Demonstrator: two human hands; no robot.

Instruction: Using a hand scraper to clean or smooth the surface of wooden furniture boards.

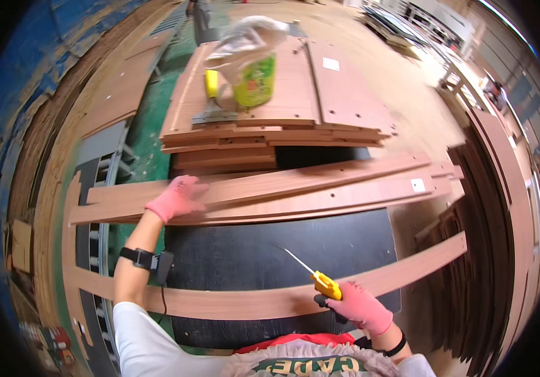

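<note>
Over the table [232, 251], your left hand [179, 198], grip unclear, touches far, stiff-looking boards [320, 179] best held edgewise; your right hand [364, 306] clutches a tool [327, 286].

My feed is bright and evenly lit, though motion blur softens the left fingers [199, 189], the stacked planks [295, 180] beside them and the plastic sack [249, 39] farther ahead. Beyond, the pale floor [339, 31] nearly washes out. Near the right fingers [347, 303], the lone plank [220, 304] bows with fisheye distortion; black vignetting rings everything.
</note>
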